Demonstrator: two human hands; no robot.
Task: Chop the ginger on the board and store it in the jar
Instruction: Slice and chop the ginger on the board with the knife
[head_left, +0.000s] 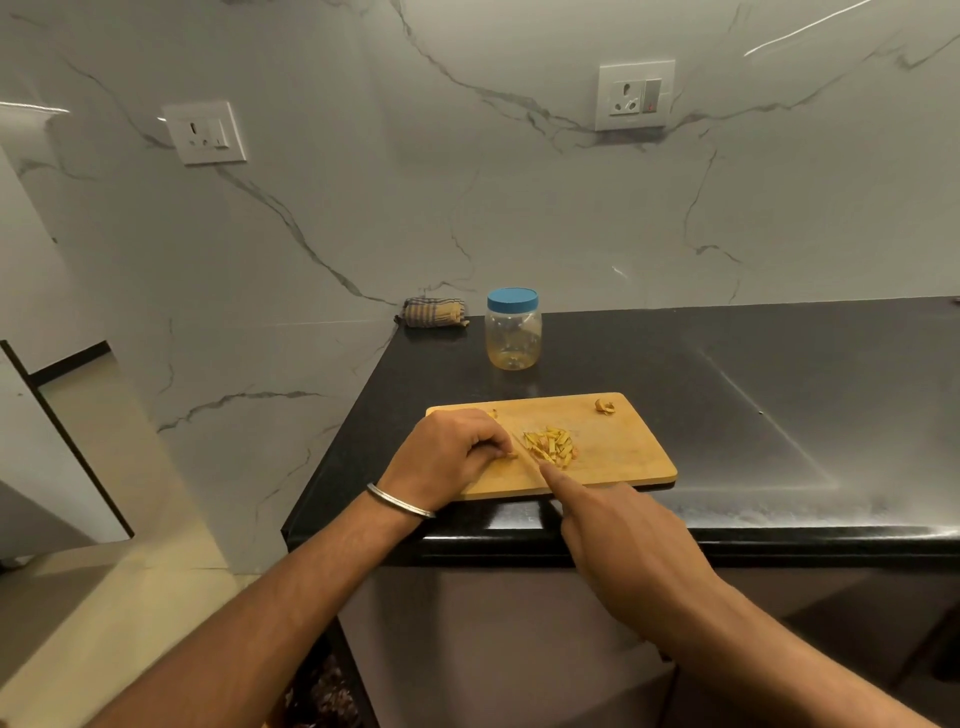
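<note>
Marble-veined wall panels with two socket plates (635, 95) rise behind a black counter (727, 395) whose left end meets the side wall. At the counter's front edge, near the left corner, lies a wooden cutting board (623, 457). A pile of chopped ginger (549, 446) sits at the middle of the board, and a separate scrap (605, 407) lies at the board's far right corner. The left hand (452, 452), with a metal bangle (400, 500) at the wrist, rests on the board's left part, fingers curled, fingertips pinching a small ginger piece (511, 455) against the wood. The right hand (613, 530) grips a knife (525, 453), index finger extended along the blade's spine; the handle is hidden in the hand, and the thin blade lies between the held piece and the pile. Behind the board, towards the wall, stands a clear jar (513, 332), its blue lid on. A folded checked cloth (434, 312) lies in the counter's far left corner.
</note>
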